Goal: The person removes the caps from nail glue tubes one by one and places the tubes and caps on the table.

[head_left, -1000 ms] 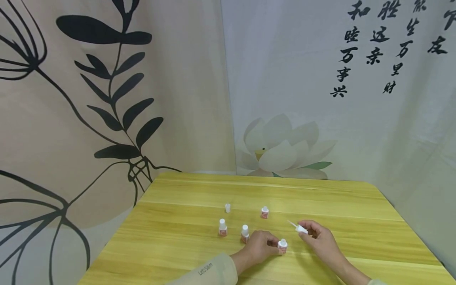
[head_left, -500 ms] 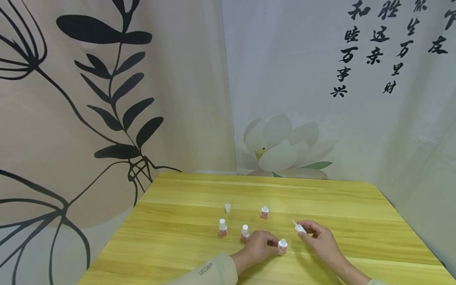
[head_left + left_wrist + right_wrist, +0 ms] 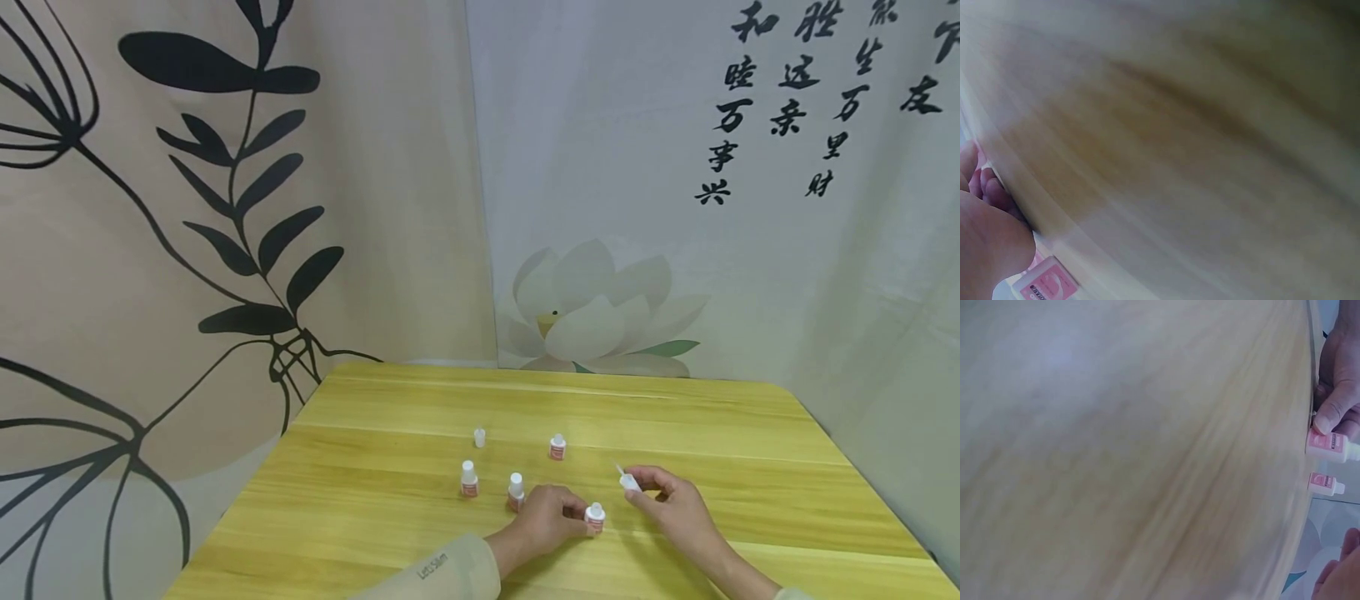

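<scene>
Over last second: stem point(image 3: 620, 470) of white cap point(image 3: 630, 482) turned slightly steeper in right hand point(image 3: 677, 505), fingers pinching cap. Left hand point(image 3: 550, 518) unmoved, fingers gripping small bottle point(image 3: 596, 521) upright on tabletop point(image 3: 375, 500). Cap held apart, right of bottle; judged: bottle uncapped, work barely advanced.

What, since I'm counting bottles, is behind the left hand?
The far bottle stands in full view beyond the left hand. A nearer bottle peeks out, the hand covering part of its base. Anything else the hand covers cannot be seen.
</scene>
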The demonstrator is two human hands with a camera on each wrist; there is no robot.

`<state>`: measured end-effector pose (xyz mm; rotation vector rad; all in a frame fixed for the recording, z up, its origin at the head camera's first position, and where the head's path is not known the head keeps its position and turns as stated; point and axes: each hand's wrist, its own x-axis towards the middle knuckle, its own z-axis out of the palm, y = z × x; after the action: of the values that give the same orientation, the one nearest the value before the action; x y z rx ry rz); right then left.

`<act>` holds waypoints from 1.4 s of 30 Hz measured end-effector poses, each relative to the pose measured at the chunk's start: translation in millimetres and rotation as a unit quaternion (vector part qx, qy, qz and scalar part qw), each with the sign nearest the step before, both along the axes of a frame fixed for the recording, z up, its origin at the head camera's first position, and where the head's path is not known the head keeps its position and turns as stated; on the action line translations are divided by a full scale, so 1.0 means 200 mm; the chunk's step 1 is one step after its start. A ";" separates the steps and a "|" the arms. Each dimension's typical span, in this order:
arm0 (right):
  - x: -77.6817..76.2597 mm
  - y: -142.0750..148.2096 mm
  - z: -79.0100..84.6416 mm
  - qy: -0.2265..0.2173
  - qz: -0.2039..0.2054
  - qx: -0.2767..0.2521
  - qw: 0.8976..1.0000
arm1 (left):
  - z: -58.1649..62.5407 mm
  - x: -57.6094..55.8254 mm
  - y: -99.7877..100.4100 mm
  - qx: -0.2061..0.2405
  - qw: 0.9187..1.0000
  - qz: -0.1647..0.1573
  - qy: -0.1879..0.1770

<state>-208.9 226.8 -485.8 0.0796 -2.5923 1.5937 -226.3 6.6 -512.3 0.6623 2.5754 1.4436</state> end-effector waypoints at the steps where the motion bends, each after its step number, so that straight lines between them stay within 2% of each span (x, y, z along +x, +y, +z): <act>1: 0.00 0.00 0.00 0.000 0.001 0.000 1.000 | 0.00 0.00 0.00 0.001 1.000 0.000 0.000; 10: 0.00 0.00 0.02 -0.013 0.003 -0.005 1.000 | 0.00 0.00 0.00 -0.003 1.000 0.004 -0.008; 23: 0.01 0.00 0.01 0.021 -0.006 0.019 1.000 | 0.00 0.00 0.00 -0.002 1.000 -0.004 0.004; 30: 0.01 0.00 0.02 0.010 -0.008 0.018 1.000 | 0.00 0.00 -0.01 -0.006 1.000 -0.008 0.005; 37: 0.01 0.01 0.01 0.029 -0.007 0.025 0.999 | 0.00 0.00 0.00 -0.005 1.000 -0.010 -0.002; 42: 0.01 0.01 0.01 0.024 -0.004 0.018 1.000 | 0.00 0.00 -0.01 -0.007 1.000 -0.009 -0.010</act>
<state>-206.9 227.9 -483.9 0.1101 -2.5826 1.5223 -226.4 5.6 -512.5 0.6633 2.5562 1.4171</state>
